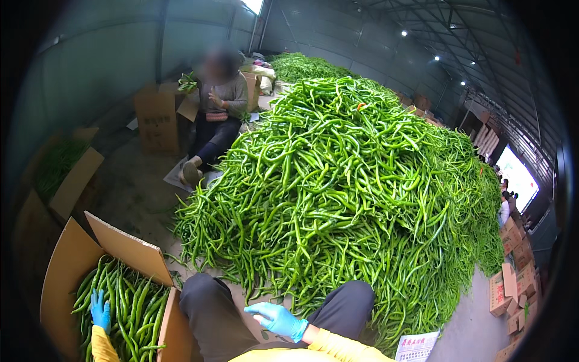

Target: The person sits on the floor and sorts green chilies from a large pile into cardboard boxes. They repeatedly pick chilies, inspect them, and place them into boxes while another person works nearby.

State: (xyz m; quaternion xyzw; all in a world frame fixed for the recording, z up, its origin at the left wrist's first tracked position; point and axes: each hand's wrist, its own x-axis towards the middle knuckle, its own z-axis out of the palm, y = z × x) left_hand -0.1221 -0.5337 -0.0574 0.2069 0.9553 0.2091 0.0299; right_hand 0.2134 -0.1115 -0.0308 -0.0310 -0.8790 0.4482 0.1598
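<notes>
My left hand (100, 311), in a blue glove, rests on long green peppers (135, 303) inside an open cardboard box (68, 276) at lower left. Its fingers are spread and seem to grip none of them. Over my lap, between my knees, hangs my right hand (277, 320), also gloved in blue. Its fingers point left, with the thumb apart below them and nothing visible in the grasp; the palm is hidden. A large heap of green peppers (334, 190) rises in front of my knees, its nearest peppers lying just beyond my right hand.
Across the heap's left side sits another person (221, 99) holding up some peppers (187, 82) by a carton (157, 120). Another box of peppers (63, 163) stands at far left. Printed paper (417, 346) lies at lower right, near stacked cartons (515, 285). A second heap (307, 65) is farther back.
</notes>
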